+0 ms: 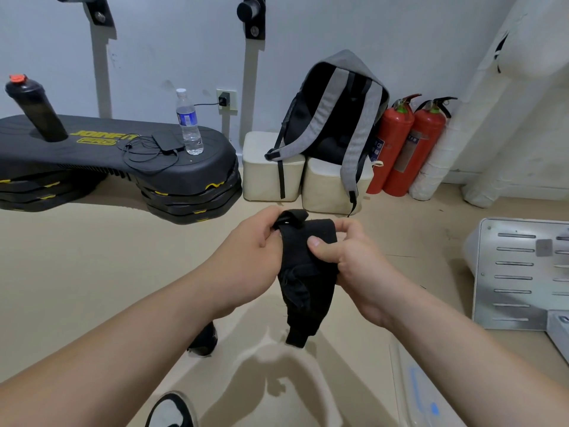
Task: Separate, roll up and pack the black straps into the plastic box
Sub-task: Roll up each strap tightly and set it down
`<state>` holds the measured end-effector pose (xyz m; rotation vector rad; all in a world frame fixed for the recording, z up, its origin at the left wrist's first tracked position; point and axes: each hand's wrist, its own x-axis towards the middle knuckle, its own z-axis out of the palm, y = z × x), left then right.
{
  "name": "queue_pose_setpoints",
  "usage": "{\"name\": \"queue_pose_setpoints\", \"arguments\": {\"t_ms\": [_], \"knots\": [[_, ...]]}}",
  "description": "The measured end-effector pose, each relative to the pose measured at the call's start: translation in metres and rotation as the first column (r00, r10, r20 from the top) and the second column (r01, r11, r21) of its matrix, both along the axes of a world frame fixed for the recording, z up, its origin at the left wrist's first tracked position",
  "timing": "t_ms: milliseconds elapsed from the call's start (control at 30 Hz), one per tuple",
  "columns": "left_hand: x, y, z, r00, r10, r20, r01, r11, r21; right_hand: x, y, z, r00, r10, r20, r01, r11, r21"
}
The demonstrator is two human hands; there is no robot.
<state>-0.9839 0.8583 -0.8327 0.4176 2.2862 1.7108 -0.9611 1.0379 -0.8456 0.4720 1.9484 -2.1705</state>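
Presently I hold the straps (304,272) in the air between my two hands. My left hand (249,241) pinches the upper end, fingers curled round a folded tab. My right hand (348,260) grips the band just beside it, thumb pressed on the front and fingers wrapped behind. Below both hands the rest hangs limp in a bunched tail.

Assessment: soft, light fabric with no stiffness, not fragile, and likely to snag where it is tangled. It is best taken at a free end and drawn through the other hand for rolling.

Not determinable: how many straps make up the bundle, where one ends and the next begins, or what fastening they carry; black on black hides the folds. What appears to be the clear box (409,396) lies below my right forearm, cut off by the edge, and its contents cannot be told.
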Motion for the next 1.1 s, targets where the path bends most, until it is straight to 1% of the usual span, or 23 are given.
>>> {"name": "queue_pose_setpoints", "arguments": {"t_ms": [67,133,167,200,267,300,333,400,533,667,800,867,967,1033,1100], "knots": [[0.002,0.001,0.003,1.000,0.001,-0.028,-0.001,1.000,-0.002,0.000,0.002,0.001,0.999,0.029,0.018,-0.028,0.998,-0.050],[0.002,0.001,0.005,1.000,-0.002,0.005,0.002,1.000,-0.005,0.000,0.003,0.001,0.994,0.106,0.018,-0.105,0.994,-0.029],[-0.001,0.004,0.005,0.998,-0.003,0.065,0.003,1.000,0.010,0.000,0.003,-0.001,0.993,0.113,0.015,-0.113,0.994,-0.011],[-0.004,0.005,0.005,0.988,0.003,0.156,-0.009,0.999,0.041,0.000,0.002,-0.002,0.995,0.095,0.016,-0.095,0.995,0.006],[-0.011,0.008,0.004,0.946,0.045,0.321,-0.084,0.991,0.108,0.000,0.000,-0.004,0.999,0.046,0.012,-0.047,0.997,0.055],[-0.011,0.009,0.004,0.940,0.058,0.337,-0.104,0.987,0.121,-0.001,-0.002,-0.005,0.999,0.034,0.005,-0.034,0.996,0.084],[-0.007,0.008,0.004,0.950,0.053,0.307,-0.092,0.989,0.114,-0.001,-0.004,-0.006,1.000,0.031,-0.003,-0.030,0.993,0.114],[0.000,0.006,0.002,0.978,0.049,0.203,-0.068,0.994,0.086,-0.001,-0.007,-0.008,0.999,0.035,-0.020,-0.031,0.986,0.164],[0.004,0.003,-0.001,1.000,0.027,0.000,-0.027,0.998,0.048,0.000,-0.011,-0.006,0.998,0.050,-0.047,-0.041,0.984,0.173],[-0.001,0.004,-0.007,0.976,0.160,-0.150,-0.167,0.986,-0.032,0.003,-0.016,-0.006,0.991,0.116,-0.061,-0.107,0.986,0.127],[-0.004,0.004,-0.013,0.958,0.214,-0.192,-0.240,0.963,-0.125,0.005,-0.017,-0.003,0.991,0.125,-0.052,-0.120,0.988,0.093],[-0.008,0.002,-0.016,0.952,0.230,-0.204,-0.258,0.958,-0.127,0.007,-0.017,0.000,0.988,0.140,-0.058,-0.136,0.988,0.078],[-0.009,0.001,-0.014,0.961,0.210,-0.179,-0.220,0.975,-0.040,0.007,-0.015,0.004,0.987,0.122,-0.100,-0.114,0.990,0.088],[-0.008,0.001,-0.011,0.970,0.197,-0.142,-0.192,0.980,0.046,0.006,-0.012,0.006,0.988,0.104,-0.111,-0.098,0.993,0.060],[-0.006,0.001,-0.008,0.976,0.179,-0.126,-0.167,0.981,0.097,0.005,-0.010,0.008,0.989,0.087,-0.117,-0.082,0.996,0.044]]}}
